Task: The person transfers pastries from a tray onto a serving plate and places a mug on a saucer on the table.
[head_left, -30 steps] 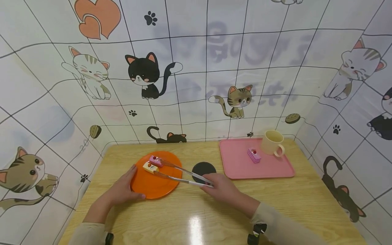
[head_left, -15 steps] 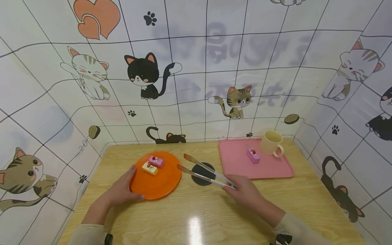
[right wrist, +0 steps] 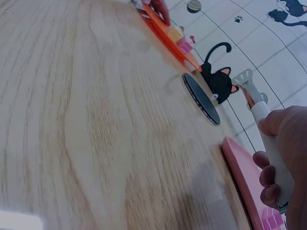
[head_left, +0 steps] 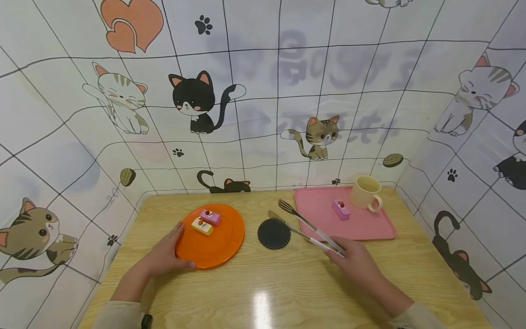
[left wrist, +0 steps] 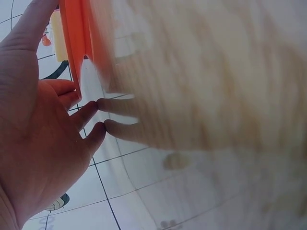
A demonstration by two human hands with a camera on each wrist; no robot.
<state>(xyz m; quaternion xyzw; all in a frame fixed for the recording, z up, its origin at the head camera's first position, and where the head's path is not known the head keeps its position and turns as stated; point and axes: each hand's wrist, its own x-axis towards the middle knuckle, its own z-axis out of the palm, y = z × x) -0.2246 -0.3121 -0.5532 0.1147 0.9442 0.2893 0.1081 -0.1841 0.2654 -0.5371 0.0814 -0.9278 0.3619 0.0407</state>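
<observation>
Cut off: orange plate (head_left: 223,249) in left wrist view; tray cake (head_left: 341,210) in right wrist view.
Blurred: desk (left wrist: 201,72), left wrist view.
Left hand (head_left: 165,252): fingers apart, at orange plate's rim.
Right hand (head_left: 358,262): fingers clamped on tongs (head_left: 315,229), tips apart near black disc (head_left: 274,234).
Cakes: three; yellow cake (head_left: 202,226), pink cake (head_left: 211,217) on orange plate; tray cake on pink tray (head_left: 314,205) beside one cup (head_left: 363,194).
</observation>
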